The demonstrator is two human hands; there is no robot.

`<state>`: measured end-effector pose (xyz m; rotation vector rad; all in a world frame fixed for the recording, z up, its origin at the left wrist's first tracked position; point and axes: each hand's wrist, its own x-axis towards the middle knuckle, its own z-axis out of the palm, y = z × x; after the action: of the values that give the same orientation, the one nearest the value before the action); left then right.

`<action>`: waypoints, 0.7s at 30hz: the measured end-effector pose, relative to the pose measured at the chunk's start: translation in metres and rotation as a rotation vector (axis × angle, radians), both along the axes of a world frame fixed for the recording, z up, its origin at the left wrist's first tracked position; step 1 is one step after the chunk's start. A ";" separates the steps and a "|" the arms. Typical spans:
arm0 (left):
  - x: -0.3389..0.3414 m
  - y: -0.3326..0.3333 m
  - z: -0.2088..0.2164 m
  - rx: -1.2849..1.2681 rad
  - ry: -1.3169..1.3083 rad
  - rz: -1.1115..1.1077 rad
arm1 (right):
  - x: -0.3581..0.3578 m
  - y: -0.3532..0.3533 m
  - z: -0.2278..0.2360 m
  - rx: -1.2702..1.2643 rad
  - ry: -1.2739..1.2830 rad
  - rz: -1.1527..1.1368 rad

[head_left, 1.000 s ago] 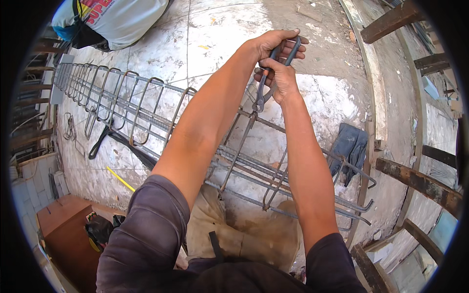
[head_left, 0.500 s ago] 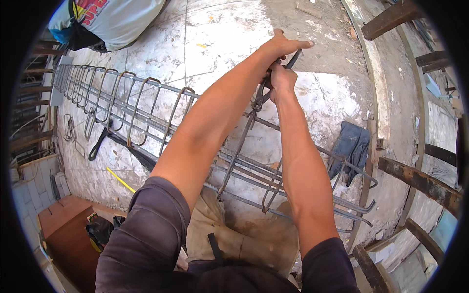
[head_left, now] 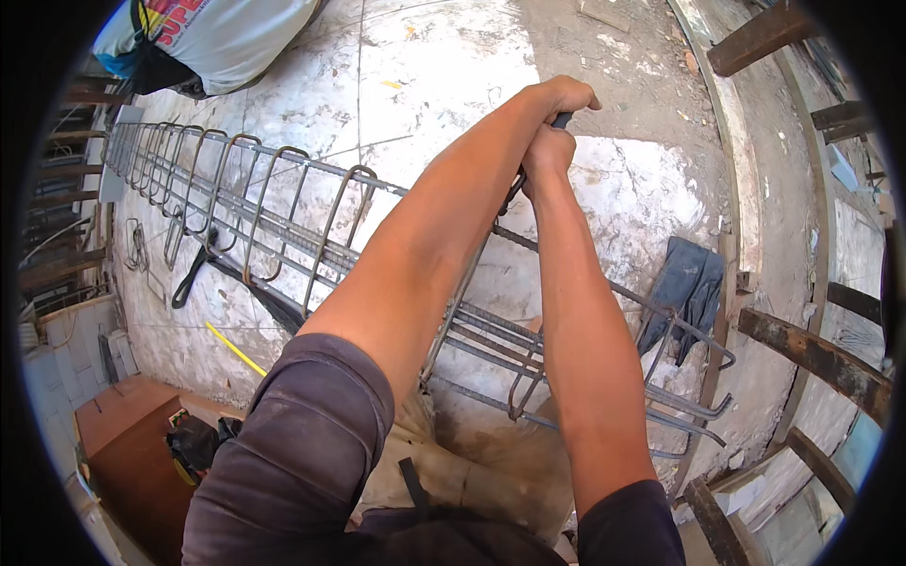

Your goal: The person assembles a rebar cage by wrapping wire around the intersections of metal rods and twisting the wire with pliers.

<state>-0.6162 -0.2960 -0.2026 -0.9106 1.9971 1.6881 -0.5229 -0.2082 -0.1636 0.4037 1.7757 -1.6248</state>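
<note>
A long steel rebar cage (head_left: 517,238) with square stirrups lies across the floor in front of me. Over its upper bar, my right hand (head_left: 550,153) is closed round dark metal pincers (head_left: 563,120). My left hand (head_left: 568,94) sits just above it, fingers curled over the handle end. Between my forearms, the jaw end of the pincers is mostly hidden; it is down by a stirrup at the upper bar. My left forearm covers part of the cage's middle, and my right forearm crosses its right part.
A stuffed white sack (head_left: 250,42) lies at far left. Dark folded cloth or a glove (head_left: 689,283) rests beyond the cage's hooked right ends. A yellow strip (head_left: 236,349) and a brown wooden box (head_left: 137,462) are at near left. Wooden posts (head_left: 812,354) jut in at right.
My left hand has gone from fingers stretched out to curled over the handle end. The jaw end has become more hidden behind my left forearm, which has shifted slightly right.
</note>
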 end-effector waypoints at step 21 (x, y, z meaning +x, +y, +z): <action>0.005 -0.004 -0.005 -0.453 -0.140 -0.262 | -0.006 -0.007 -0.057 0.042 0.174 0.093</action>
<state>-0.6114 -0.2998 -0.2073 -0.8315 2.3244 1.0235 -0.5294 -0.2157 -0.2210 0.2005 1.9302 -1.6005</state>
